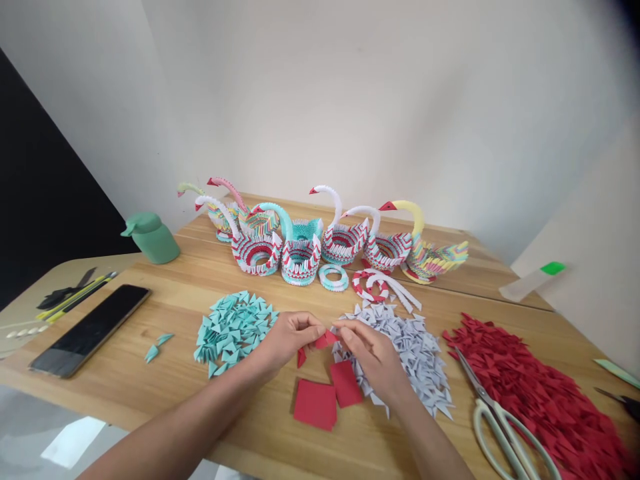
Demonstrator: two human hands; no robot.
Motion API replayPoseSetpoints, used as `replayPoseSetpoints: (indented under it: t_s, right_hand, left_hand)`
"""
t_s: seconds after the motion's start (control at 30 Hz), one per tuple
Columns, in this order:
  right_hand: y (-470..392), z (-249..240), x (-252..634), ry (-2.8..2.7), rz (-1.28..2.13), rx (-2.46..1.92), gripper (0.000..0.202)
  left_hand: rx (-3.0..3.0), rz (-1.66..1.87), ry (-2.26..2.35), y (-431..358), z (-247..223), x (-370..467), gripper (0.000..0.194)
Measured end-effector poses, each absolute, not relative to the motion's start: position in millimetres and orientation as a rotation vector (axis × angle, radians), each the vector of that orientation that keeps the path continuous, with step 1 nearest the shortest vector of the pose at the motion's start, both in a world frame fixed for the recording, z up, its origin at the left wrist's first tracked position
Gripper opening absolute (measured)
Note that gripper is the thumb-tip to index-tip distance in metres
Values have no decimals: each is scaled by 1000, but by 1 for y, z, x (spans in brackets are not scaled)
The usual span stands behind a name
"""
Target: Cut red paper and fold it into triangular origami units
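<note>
My left hand (295,340) and my right hand (367,350) meet over the middle of the table, fingertips pinching a small folded red paper piece (326,339) between them. Another red folded piece (301,358) lies just below my left fingers. Closer to me sit a stack of red paper rectangles (315,404) and a second red paper piece (345,384) beside it. Left of my hands is a heap of teal folded triangles (233,327). A pile of pale grey-white triangles (415,353) spreads under and beyond my right hand.
Several folded-paper swans (345,240) stand along the back, with paper rings (333,278) before them. On the right are scissors (500,420) and a heap of red triangles (530,387). A phone (93,330), a green jug (151,238) and a green-capped bottle (533,281) stand or lie around.
</note>
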State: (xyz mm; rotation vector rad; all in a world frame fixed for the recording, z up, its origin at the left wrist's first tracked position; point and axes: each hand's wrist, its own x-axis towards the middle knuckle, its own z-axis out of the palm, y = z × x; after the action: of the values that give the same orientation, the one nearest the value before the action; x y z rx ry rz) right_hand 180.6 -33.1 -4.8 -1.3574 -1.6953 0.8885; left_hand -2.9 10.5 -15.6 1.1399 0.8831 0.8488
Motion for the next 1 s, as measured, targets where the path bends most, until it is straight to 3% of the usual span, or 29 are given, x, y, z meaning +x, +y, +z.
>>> replayPoseSetpoints:
  t_s: [0.83,1.0]
  right_hand:
    - [-31,-11,173,-1793,700,-1477,26]
    - [-33,-10,175,-1689,798,-1412,30]
  left_hand:
    - [1394,708,832,1,-20,5,28]
    - [1389,729,827,2,-16,3,27]
